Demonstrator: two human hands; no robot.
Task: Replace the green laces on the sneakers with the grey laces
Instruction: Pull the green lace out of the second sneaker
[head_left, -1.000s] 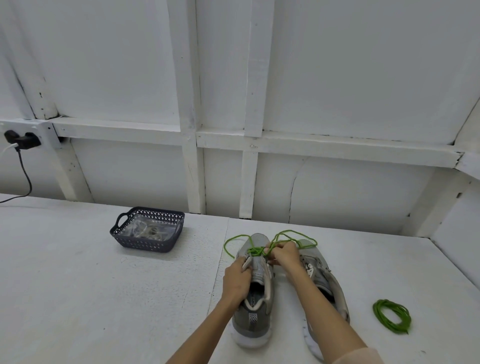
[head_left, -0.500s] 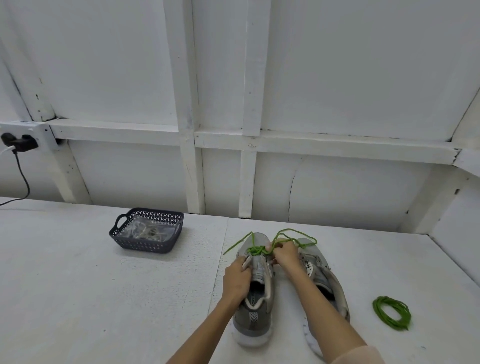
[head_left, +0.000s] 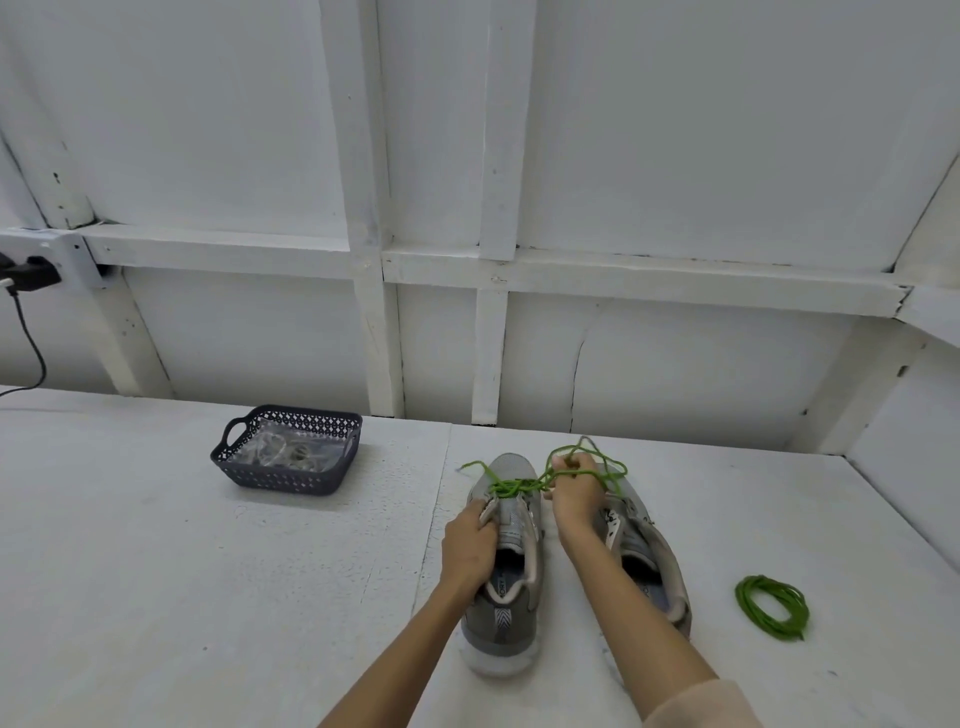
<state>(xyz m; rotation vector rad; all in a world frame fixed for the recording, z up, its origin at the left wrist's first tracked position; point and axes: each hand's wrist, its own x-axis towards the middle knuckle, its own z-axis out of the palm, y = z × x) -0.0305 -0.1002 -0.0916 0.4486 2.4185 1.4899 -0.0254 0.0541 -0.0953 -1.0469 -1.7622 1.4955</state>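
Green lace (head_left: 514, 486), mostly unthreaded, is pinched in the grip of the right hand (head_left: 574, 493), the left hand (head_left: 467, 540) clutching the sneaker (head_left: 498, 618) just beside; the last crossings likely need drawing out next.

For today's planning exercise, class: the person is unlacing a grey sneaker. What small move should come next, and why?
Probably the right hand should pull the green lace free of the last eyelets near the toe, while the left hand steadies the grey sneaker: the lace is threaded only there, mostly loose.
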